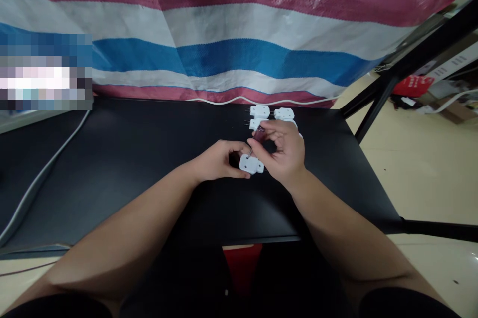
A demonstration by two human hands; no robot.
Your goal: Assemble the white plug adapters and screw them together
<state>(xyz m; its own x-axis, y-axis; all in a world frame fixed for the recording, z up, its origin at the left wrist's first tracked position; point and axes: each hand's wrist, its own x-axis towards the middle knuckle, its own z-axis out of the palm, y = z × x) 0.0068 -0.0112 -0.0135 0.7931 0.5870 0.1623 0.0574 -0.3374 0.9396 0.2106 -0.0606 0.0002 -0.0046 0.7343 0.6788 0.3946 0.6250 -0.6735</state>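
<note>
On the black table [149, 173] my left hand [220, 161] is closed round a small white plastic plug-like part [251, 163], holding it near the table's middle right. My right hand [284, 151] is curled beside it, fingers pinched on a small screwdriver with a reddish handle [257, 136] whose tip points down at the white part. Just beyond my hands lie three more white parts with metal pins [271, 115], close together on the table.
A grey cable [41, 178] runs across the table's left side. A striped red, white and blue tarp [231, 49] hangs behind the table. A black metal frame [388, 79] and clutter stand on the floor at right.
</note>
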